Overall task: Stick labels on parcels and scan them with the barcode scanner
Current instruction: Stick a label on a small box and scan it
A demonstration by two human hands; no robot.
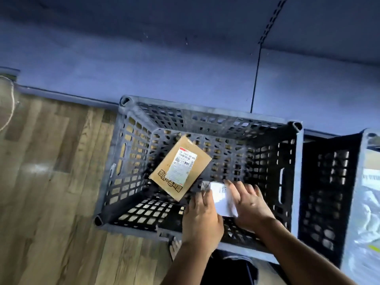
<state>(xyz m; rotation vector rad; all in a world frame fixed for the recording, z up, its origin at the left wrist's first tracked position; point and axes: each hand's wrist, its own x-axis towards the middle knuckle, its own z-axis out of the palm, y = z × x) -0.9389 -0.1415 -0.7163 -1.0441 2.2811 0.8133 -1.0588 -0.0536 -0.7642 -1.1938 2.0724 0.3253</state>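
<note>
A white label (182, 166) is stuck on the brown box (180, 168) lying tilted in the black crate (209, 114). On it a red strip, barcodes and digits ending "00 000" can be made out, and bold block characters are printed along the box's lower edge (too blurred to be read). At 4 o'clock from the box, a white packet (223, 199) with a few dark printed lines is held over the crate. The right hand (246, 200) is laid on its right side, fingers straight and spread. The left hand (202, 214) meets its left edge; whether those fingers clamp it cannot be told.
</note>
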